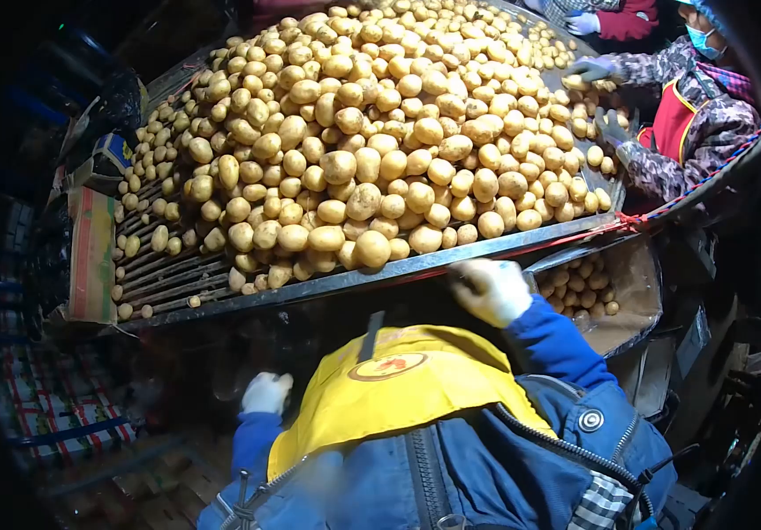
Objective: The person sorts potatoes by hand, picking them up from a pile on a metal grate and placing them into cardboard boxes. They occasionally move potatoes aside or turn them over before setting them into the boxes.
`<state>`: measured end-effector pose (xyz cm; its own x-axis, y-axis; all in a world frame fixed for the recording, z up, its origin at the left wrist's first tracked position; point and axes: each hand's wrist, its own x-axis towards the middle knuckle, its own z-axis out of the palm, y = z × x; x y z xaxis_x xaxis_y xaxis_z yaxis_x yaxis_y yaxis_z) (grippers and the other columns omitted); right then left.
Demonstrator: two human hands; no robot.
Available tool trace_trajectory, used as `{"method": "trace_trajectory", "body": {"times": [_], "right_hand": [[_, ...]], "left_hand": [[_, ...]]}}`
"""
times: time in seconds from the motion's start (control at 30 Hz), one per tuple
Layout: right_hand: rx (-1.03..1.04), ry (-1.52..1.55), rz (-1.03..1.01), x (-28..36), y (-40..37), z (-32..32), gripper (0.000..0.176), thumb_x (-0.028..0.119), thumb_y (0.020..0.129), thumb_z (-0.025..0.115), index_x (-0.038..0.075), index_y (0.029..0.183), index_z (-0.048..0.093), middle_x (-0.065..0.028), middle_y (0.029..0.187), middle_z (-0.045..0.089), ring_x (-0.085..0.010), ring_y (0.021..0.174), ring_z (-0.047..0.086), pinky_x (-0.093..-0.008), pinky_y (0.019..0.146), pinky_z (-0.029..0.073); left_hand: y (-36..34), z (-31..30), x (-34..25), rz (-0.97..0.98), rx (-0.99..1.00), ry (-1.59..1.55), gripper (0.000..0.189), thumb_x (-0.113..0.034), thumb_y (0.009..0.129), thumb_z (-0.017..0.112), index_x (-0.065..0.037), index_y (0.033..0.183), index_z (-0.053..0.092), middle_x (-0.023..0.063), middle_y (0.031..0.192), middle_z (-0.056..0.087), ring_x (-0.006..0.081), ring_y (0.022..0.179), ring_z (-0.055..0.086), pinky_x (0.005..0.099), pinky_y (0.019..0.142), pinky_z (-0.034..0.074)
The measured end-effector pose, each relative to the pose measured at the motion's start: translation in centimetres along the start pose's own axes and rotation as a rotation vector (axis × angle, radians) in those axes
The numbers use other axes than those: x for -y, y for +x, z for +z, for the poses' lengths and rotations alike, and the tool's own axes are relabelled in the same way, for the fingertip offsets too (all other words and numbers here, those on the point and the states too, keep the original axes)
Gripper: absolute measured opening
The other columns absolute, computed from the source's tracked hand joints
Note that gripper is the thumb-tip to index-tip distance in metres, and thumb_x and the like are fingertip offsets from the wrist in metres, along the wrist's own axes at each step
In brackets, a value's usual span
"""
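A large heap of potatoes [367, 163] covers the slatted metal sorting table [164, 287] in front of me. My right hand [493, 291], in a white glove with stained fingers, is just below the table's metal front edge, close to a box of potatoes. Its fingers are smeared by motion. Low at my left side is my left hand [265, 393], also in a white glove, with its fingers curled in. What it holds, if anything, I cannot make out. A yellow apron [407, 389] covers my chest between the two hands.
A lined cardboard box [632, 305] with potatoes stands below the table at right. Across on the right, a person in a red apron [670, 124] has gloved hands at the heap; another sleeve [628, 19] shows behind. A cardboard piece [93, 256] borders the left end.
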<state>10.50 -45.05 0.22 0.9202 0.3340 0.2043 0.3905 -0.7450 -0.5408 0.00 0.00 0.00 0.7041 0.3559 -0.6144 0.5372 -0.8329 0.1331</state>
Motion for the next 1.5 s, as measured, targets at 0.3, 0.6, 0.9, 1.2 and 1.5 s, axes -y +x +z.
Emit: {"method": "trace_trajectory", "body": {"times": [0.3, 0.6, 0.9, 1.2, 1.5], "right_hand": [[-0.016, -0.288, -0.118, 1.3, 6.5, 2.1, 0.062, 0.018, 0.063, 0.08, 0.022, 0.123, 0.065, -0.0136, 0.133, 0.056, -0.0392, 0.13, 0.049, -0.0596, 0.107, 0.034], [-0.02, -0.391, -0.316, -5.0, 15.2, 6.6, 0.034, 0.031, 0.084, 0.063, 0.031, 0.117, 0.069, -0.0101, 0.149, 0.05, -0.0379, 0.143, 0.038, -0.08, 0.11, 0.015], [-0.096, -0.511, -0.18, -7.2, 19.8, 2.6, 0.046, 0.038, 0.083, 0.071, 0.026, 0.127, 0.063, -0.014, 0.143, 0.053, -0.0376, 0.14, 0.044, -0.0779, 0.109, 0.024], [-0.032, -0.437, 0.398, -13.5, 7.3, -4.9, 0.055, 0.028, 0.086, 0.073, 0.015, 0.137, 0.057, -0.0161, 0.124, 0.065, -0.036, 0.111, 0.064, -0.0475, 0.094, 0.052], [-0.121, -0.085, 0.483, -18.0, 8.8, -3.6, 0.046, 0.027, 0.083, 0.076, 0.009, 0.123, 0.066, -0.0173, 0.113, 0.068, -0.033, 0.102, 0.068, -0.0438, 0.09, 0.055]], "left_hand": [[4.4, -4.1, -19.2, 1.151, -0.538, 0.023, 0.064, -0.039, 0.078, 0.077, -0.016, 0.136, 0.063, 0.0196, 0.148, 0.049, 0.0409, 0.134, 0.046, 0.059, 0.113, 0.031], [13.3, -3.1, -28.5, 1.29, -0.719, 0.561, 0.084, -0.061, 0.069, 0.077, -0.016, 0.137, 0.06, 0.0143, 0.152, 0.046, 0.0408, 0.135, 0.045, 0.0645, 0.106, 0.033], [15.0, -8.1, -35.9, 1.307, -0.574, 0.33, 0.07, -0.044, 0.07, 0.081, -0.012, 0.13, 0.062, 0.0112, 0.131, 0.06, 0.0334, 0.109, 0.058, 0.0467, 0.095, 0.048], [15.0, -9.6, -39.5, 1.171, -0.367, 0.157, 0.064, -0.042, 0.076, 0.081, -0.01, 0.128, 0.062, 0.0163, 0.123, 0.064, 0.0365, 0.114, 0.061, 0.0444, 0.099, 0.049], [14.5, -9.4, -41.4, 0.911, -0.112, -0.764, 0.056, -0.014, 0.076, 0.088, -0.007, 0.125, 0.063, 0.0086, 0.105, 0.068, 0.0199, 0.092, 0.068, 0.0354, 0.083, 0.06]]}}
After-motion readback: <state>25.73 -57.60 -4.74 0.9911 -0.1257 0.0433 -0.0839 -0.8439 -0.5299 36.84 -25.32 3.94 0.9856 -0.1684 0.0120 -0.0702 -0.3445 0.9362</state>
